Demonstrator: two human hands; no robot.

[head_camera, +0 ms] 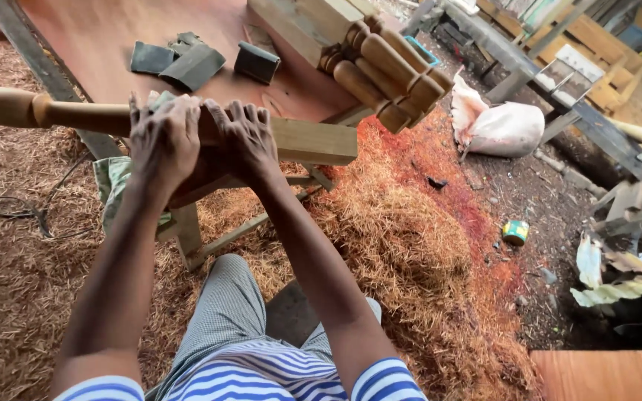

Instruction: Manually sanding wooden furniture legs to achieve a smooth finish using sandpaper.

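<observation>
Turned wooden leg (76, 115) lies crosswise under both hands (202, 141), arms outstretched, fingers wrapped over it.

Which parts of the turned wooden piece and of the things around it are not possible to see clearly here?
Head view only:
- Middle of the turned wooden leg: covered by the left hand and right hand.
- Palms and grip: hidden, only backs of the hands show.
- Stack of turned legs: far ends cut off by the top edge.
- Small green tin: too small to identify.
</observation>
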